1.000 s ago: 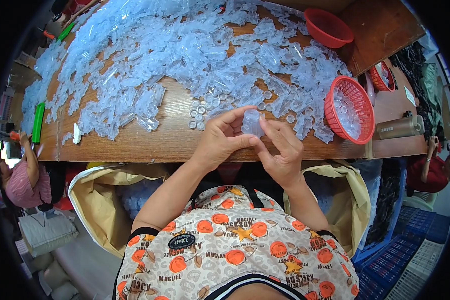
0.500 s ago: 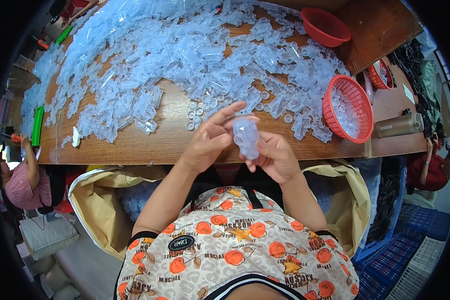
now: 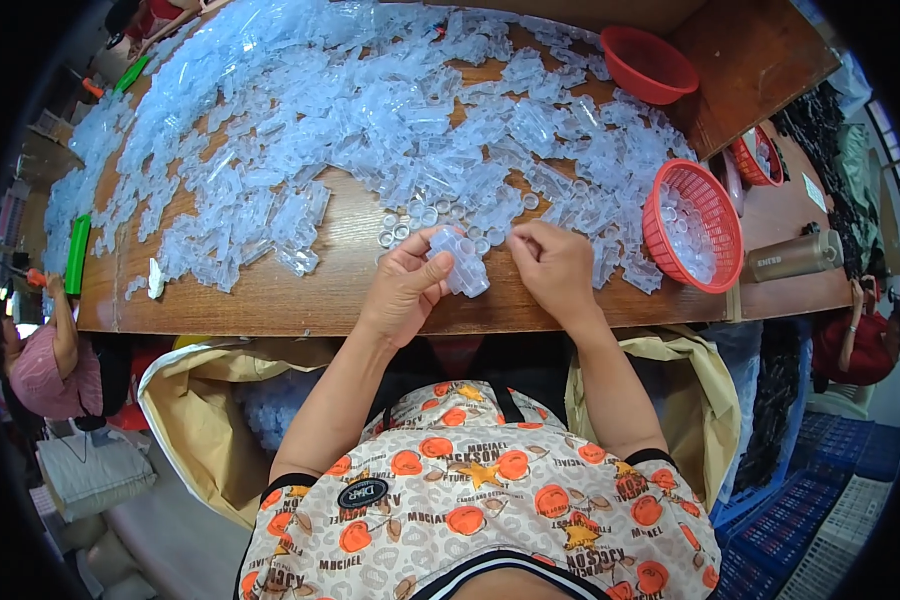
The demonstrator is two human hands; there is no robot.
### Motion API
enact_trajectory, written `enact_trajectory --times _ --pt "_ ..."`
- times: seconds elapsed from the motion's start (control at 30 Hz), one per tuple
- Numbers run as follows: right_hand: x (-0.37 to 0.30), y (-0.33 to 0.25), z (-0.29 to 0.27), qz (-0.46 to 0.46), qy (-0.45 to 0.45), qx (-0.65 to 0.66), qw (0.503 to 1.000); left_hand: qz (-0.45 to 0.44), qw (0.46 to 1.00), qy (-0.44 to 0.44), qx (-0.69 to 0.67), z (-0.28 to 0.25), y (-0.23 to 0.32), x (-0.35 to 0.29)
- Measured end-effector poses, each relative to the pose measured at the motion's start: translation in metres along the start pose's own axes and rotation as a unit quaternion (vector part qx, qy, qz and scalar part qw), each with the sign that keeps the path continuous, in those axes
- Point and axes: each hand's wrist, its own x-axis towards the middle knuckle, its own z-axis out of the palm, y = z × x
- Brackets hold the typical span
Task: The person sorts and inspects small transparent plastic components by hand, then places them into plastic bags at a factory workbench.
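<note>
My left hand (image 3: 398,298) is closed on a clear, pale-blue plastic part (image 3: 464,268), thumb on its near side, above the table's front edge. The part is lumpy, with rounded hollows, and sticks out to the right of my fingers. Just right of it, apart from it, my right hand (image 3: 558,275) has its fingers curled in with the fingertips pinched. Whatever they may hold is hidden. Beyond both hands lie several small clear rings (image 3: 388,238). A broad pile of similar clear plastic parts (image 3: 340,120) spreads behind them.
On the right stands a red basket (image 3: 653,235) of clear rings, beside a grey-brown bottle (image 3: 795,256). A red bowl (image 3: 650,65) sits farther back. Open yellowish sacks (image 3: 195,430) flank me below the table (image 3: 270,308). Other people are at both sides.
The plastic part has passed from my right hand to my left. My right hand has moved away to the right and forward, its fingers now curled. My left fingers have closed.
</note>
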Motion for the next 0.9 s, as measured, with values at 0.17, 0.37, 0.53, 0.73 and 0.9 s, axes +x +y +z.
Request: enact_trajectory --times 0.17,0.37,0.53,0.73,0.9 --pt "-0.013 -0.020 -0.015 0.282 -0.190 0.600 0.724 -0.043 0.996 -0.071 0.007 0.001 -0.002 0.004" --pt "-0.019 -0.032 -0.019 -0.091 -0.028 0.143 0.985 -0.041 0.998 -0.038 0.027 0.004 -0.003 0.007" --pt "-0.015 -0.031 -0.029 -0.075 -0.014 0.165 0.983 -0.039 0.998 -0.031 0.035 0.010 0.001 0.002" --pt "-0.015 -0.033 -0.026 -0.035 -0.029 0.243 0.969 0.001 0.998 -0.029 0.052 0.011 0.003 0.002" --pt "-0.010 -0.002 -0.023 0.012 0.011 0.134 0.991 0.027 0.998 0.002 0.049 -0.009 0.018 -0.002"
